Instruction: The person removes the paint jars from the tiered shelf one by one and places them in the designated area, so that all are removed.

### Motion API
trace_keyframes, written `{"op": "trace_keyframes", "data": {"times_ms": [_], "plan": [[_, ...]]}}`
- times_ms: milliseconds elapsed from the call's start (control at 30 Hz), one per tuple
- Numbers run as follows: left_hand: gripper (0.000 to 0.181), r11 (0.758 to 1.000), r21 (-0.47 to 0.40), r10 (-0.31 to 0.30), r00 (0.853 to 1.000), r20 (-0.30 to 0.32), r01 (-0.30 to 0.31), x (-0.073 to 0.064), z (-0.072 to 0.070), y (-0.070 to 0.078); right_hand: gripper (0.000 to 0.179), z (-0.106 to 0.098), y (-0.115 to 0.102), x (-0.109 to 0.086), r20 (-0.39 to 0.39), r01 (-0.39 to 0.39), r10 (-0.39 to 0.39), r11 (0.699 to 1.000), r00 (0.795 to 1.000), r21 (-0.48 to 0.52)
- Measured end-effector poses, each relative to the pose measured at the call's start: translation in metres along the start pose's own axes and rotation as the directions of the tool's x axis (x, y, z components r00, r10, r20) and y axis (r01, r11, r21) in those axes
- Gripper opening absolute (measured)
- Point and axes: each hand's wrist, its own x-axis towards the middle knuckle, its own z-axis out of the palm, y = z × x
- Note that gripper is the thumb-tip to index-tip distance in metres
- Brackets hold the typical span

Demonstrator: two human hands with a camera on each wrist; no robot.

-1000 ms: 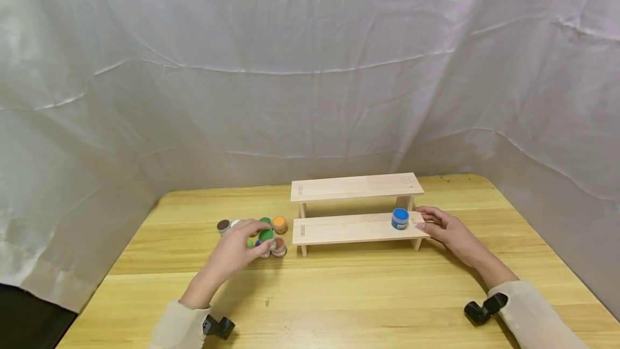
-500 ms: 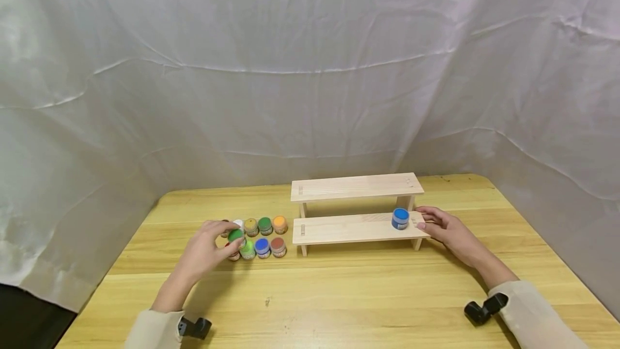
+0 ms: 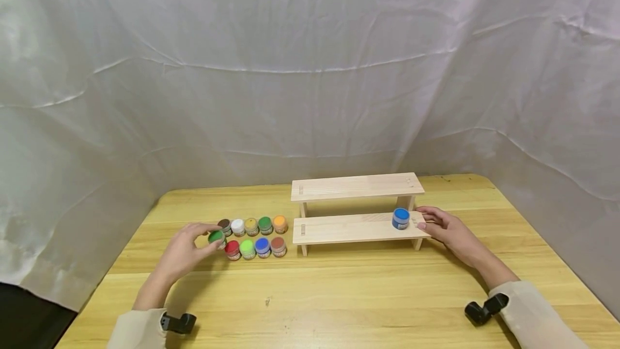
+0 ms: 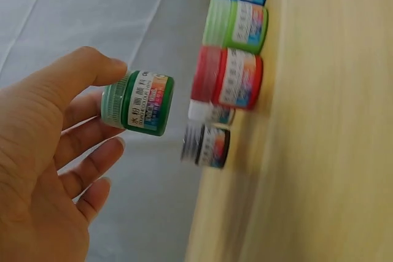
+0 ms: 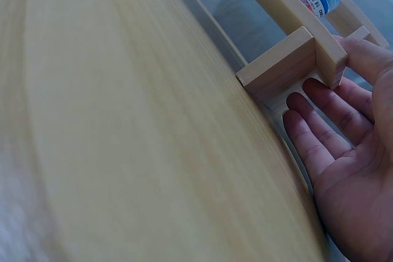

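Note:
A paint jar with a dark green lid (image 3: 216, 238) is pinched between the thumb and fingers of my left hand (image 3: 181, 255), at the left end of two rows of paint jars. In the left wrist view this green jar (image 4: 147, 102) is apart from the red jar (image 4: 227, 78) and the black one (image 4: 207, 145). My right hand (image 3: 450, 233) holds the right end of the two-tier wooden shelf (image 3: 349, 230), thumb on the lower board's edge and fingers (image 5: 325, 115) beneath it. On that board, near the thumb, stands a blue jar (image 3: 400, 218).
The front row has red, light green (image 3: 247, 249), blue (image 3: 262, 248) and brown (image 3: 278, 246) lids. Behind stand dark brown (image 3: 225, 226), white (image 3: 238, 227), ochre (image 3: 251, 226), green (image 3: 265, 225) and orange (image 3: 280, 224) ones. A grey curtain (image 3: 310, 96) hangs behind the wooden table (image 3: 310, 295).
My left hand has carried the green jar leftward over the rows and lower, to their left end, uncovering the other jars. The right hand and shelf have stayed put.

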Motion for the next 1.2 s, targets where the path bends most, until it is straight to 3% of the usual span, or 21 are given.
{"op": "trace_keyframes", "data": {"times_ms": [267, 500, 1000, 1200], "plan": [[0.037, 0.999, -0.027, -0.019, 0.999, 0.042, 0.02, -0.002, 0.001, -0.016, 0.057, -0.001, -0.001, 0.0, -0.004, 0.002, -0.002, 1.0, 1.0, -0.006], [0.04, 0.998, -0.033, -0.054, 0.992, 0.114, 0.058, -0.003, 0.008, -0.024, 0.057, -0.001, -0.001, 0.0, -0.005, -0.005, 0.005, 1.0, 1.0, -0.012], [0.043, 0.996, -0.054, -0.065, 0.984, 0.166, 0.075, -0.003, 0.014, -0.028, 0.058, -0.001, 0.0, -0.001, -0.002, -0.004, 0.004, 1.0, 1.0, 0.011], [0.05, 0.994, -0.062, -0.076, 0.984, 0.16, 0.087, -0.006, 0.011, -0.025, 0.057, 0.0, 0.001, 0.0, -0.001, 0.001, -0.001, 1.0, 1.0, 0.008]]}}
